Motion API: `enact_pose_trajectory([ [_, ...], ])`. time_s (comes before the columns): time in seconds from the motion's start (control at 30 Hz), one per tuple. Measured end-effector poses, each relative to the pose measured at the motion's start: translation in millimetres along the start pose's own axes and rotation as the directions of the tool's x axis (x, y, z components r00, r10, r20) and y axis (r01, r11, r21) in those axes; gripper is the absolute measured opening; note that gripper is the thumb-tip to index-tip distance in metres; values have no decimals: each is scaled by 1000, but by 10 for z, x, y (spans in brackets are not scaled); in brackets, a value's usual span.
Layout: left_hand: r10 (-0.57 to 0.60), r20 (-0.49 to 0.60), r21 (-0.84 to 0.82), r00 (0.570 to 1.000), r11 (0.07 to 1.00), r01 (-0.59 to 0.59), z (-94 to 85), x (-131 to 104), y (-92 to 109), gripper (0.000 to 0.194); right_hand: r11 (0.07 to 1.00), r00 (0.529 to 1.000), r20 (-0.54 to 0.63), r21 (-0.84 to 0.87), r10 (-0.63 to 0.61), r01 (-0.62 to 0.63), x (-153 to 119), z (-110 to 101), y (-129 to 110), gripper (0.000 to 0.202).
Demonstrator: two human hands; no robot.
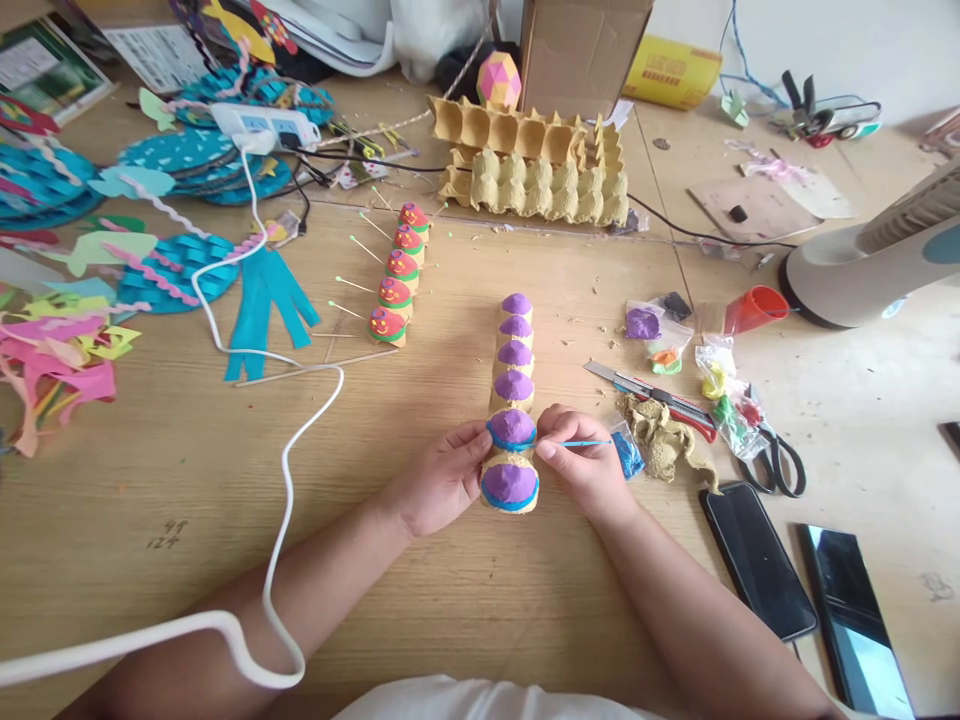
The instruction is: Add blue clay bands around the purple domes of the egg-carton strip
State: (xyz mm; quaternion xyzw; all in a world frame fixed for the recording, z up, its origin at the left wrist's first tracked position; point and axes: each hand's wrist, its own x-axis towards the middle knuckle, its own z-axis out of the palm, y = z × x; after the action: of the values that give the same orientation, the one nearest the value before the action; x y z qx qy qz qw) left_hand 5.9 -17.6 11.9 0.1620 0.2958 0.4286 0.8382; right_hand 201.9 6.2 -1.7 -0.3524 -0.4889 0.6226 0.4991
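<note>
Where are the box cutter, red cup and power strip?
Box cutter (661, 396): head view, black slider.
Red cup (746, 313): head view, outer side.
Power strip (268, 121): head view, casing.

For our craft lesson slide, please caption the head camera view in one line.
Two hands work blue trim around purple-topped egg-carton bumps, beside a finished-looking red-and-green row.

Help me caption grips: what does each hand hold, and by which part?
Left hand: domed carton strip, left edge toward the near end. Right hand: thin blue piece, near its left end.
</note>
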Motion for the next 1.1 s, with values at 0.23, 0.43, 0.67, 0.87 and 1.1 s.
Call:
enact_pose_trajectory([
  [0.23,-7,-12,16,1000,1000,7,7,-4,-6,27,996,997,-14,45,72,-71,14,7,6,29],
  [0.43,36,-40,-4,999,999,-36,-14,14,-19,24,979,978,-173,188,113,-80,62,42,-22,28],
  [0.67,24,-74,-87,997,996,-30,-22,38,-18,22,985,972,-225,-144,60,-94,15,57,-27,23],
  [0.87,52,-129,-16,990,998,-55,-1,41,-23,23,986,990,-119,-135,77,-93,-34,116,-90,22],
  [1.1,115,-199,95,973,991,-98,-4,54,-50,27,991,989,-88,-45,123,-127,-5,99,-49,28],
])
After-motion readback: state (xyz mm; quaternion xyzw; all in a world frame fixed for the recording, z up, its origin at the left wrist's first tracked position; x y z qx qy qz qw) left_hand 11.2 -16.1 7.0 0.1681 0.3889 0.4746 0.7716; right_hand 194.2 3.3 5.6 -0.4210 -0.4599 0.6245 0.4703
